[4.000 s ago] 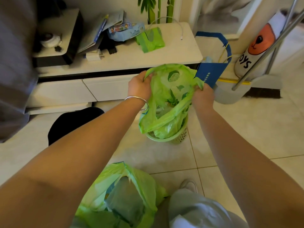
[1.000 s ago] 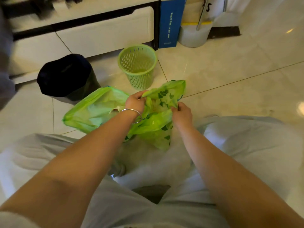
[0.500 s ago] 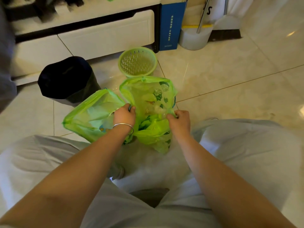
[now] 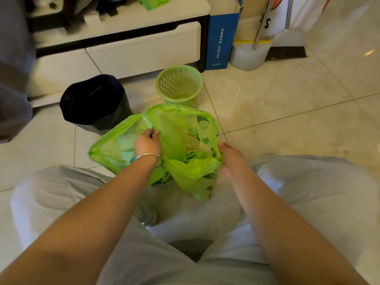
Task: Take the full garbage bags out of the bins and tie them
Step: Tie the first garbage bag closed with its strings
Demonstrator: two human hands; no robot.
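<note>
Two green garbage bags stand on the floor between my knees. The right bag, printed with leaves, gapes open and shows scraps inside. My left hand, with a silver bangle on the wrist, pinches its left rim. My right hand grips the bag's right rim. The plain left bag also stands open and leans against the other. Behind them are the green mesh bin, with no bag in it, and a bin lined in black.
A white low cabinet with drawers runs along the back. A blue paper bag, a white bucket and a broom stand at its right end. My legs in pale trousers frame the bags. Tiled floor spreads to the right.
The printed bag was lifted out of the green mesh bin and set on the floor by the other bag. Since half a second ago, my hands have spread its mouth wider.
</note>
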